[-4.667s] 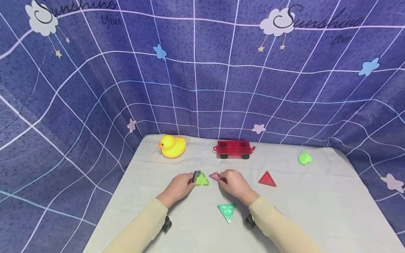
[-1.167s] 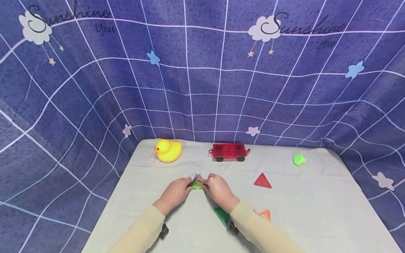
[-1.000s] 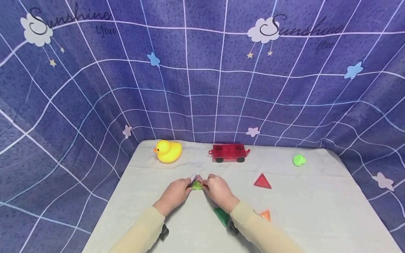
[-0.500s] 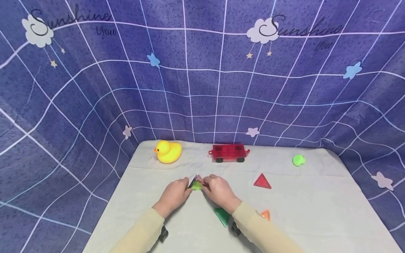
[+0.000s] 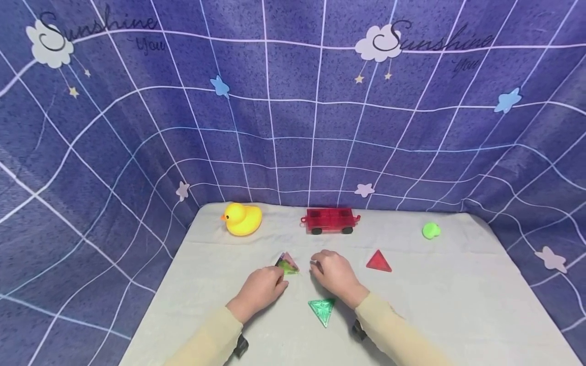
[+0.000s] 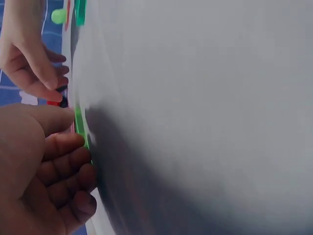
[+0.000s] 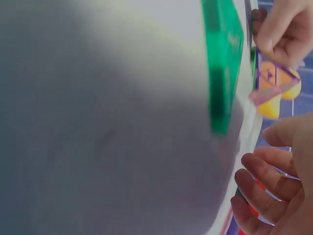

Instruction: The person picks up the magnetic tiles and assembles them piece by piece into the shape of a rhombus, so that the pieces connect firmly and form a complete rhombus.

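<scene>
A small group of magnetic triangle tiles, green [image 5: 290,269], dark purple [image 5: 279,260] and pink [image 5: 291,260], stands left of the table's middle. The purple and pink ones lean up over the flat green one. My left hand [image 5: 262,290] is right beside the group, fingers loosely bent; whether a fingertip touches a tile is unclear. To its right, my right hand [image 5: 337,273] is apart from the group and holds nothing, its fingers relaxed in the right wrist view. A teal triangle tile [image 5: 322,310] lies flat between the forearms, and a red triangle tile [image 5: 379,261] right of the right hand.
A yellow rubber duck [image 5: 243,219], a red wheeled wagon [image 5: 330,219] and a light-green rounded piece [image 5: 431,230] line the back of the white-covered table [image 5: 458,305]. A blue patterned curtain [image 5: 293,117] rises behind it.
The hands have brought the purple and pink tiles together above the green one. Since half a second ago, both have let go; the right moved right, the left slightly toward the person.
</scene>
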### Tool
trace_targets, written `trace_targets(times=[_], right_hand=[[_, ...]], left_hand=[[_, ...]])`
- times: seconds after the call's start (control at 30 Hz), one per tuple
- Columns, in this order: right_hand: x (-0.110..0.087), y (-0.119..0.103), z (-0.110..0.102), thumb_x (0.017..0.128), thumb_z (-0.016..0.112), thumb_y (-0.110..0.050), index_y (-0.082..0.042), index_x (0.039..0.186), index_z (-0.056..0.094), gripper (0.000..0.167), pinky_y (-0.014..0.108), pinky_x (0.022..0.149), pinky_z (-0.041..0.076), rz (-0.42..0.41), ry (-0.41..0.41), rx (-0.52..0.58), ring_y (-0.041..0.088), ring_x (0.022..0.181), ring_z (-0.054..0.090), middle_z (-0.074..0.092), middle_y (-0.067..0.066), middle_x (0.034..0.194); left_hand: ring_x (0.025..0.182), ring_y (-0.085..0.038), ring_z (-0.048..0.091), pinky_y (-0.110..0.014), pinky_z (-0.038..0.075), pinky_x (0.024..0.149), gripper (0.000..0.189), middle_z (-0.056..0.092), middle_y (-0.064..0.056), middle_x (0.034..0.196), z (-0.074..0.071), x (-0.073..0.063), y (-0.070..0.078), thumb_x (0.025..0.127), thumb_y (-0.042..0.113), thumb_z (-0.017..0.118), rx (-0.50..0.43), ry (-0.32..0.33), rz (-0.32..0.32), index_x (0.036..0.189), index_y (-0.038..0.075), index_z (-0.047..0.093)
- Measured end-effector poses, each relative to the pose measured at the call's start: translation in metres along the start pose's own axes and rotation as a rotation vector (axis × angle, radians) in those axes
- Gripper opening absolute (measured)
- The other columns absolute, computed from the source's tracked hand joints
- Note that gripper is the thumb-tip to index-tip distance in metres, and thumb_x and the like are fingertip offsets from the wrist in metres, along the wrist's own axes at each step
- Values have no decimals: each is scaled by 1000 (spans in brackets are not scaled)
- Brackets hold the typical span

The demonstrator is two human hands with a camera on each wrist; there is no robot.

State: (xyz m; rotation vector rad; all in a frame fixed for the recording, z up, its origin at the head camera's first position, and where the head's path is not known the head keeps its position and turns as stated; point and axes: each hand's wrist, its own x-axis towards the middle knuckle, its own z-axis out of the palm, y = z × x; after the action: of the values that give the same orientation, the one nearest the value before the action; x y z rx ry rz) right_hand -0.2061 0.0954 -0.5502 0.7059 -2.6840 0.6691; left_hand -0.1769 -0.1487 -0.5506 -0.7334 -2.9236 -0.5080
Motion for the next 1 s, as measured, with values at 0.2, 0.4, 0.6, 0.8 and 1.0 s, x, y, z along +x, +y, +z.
trace_targets(times=[0.2, 0.4, 0.6, 0.8, 1.0], right_hand=[[-10, 27, -13, 88, 78, -12, -8, 102, 79, 14, 44, 76, 58, 41, 34, -33, 24, 85, 70, 72, 4, 90], [-22, 56, -30, 86, 80, -10, -5, 101, 79, 17, 48, 82, 56, 75, 63, -59, 31, 92, 68, 71, 8, 95], [-35, 87, -49, 82, 81, -6, 1, 101, 77, 21, 51, 84, 53, 56, 130, -96, 35, 92, 65, 69, 14, 97], [-49, 109, -60, 79, 84, -7, 2, 101, 76, 25, 54, 83, 52, 80, 149, -104, 37, 93, 64, 67, 15, 99], [-62, 119, -66, 83, 88, -14, 1, 106, 76, 31, 54, 85, 53, 119, 102, -90, 37, 96, 64, 66, 17, 104]], left_hand=[[60, -7, 44, -29, 41, 57, 30, 47, 12, 72, 5, 2, 18, 96, 23, 76, -61, -81, 69, 76, 24, 53], [65, -6, 46, -28, 43, 61, 27, 48, 13, 75, 8, 4, 37, 96, 23, 74, -86, -127, 148, 79, 24, 54], [72, -3, 49, -26, 47, 69, 14, 51, 14, 83, 8, 4, 50, 97, 25, 73, -113, -187, 250, 90, 21, 62], [70, -1, 47, -22, 45, 67, 13, 52, 13, 83, 13, 4, 54, 96, 27, 75, -94, -173, 318, 92, 19, 65], [70, 0, 46, -20, 45, 67, 17, 51, 15, 84, 14, 4, 56, 94, 31, 77, -89, -178, 335, 94, 20, 65]])
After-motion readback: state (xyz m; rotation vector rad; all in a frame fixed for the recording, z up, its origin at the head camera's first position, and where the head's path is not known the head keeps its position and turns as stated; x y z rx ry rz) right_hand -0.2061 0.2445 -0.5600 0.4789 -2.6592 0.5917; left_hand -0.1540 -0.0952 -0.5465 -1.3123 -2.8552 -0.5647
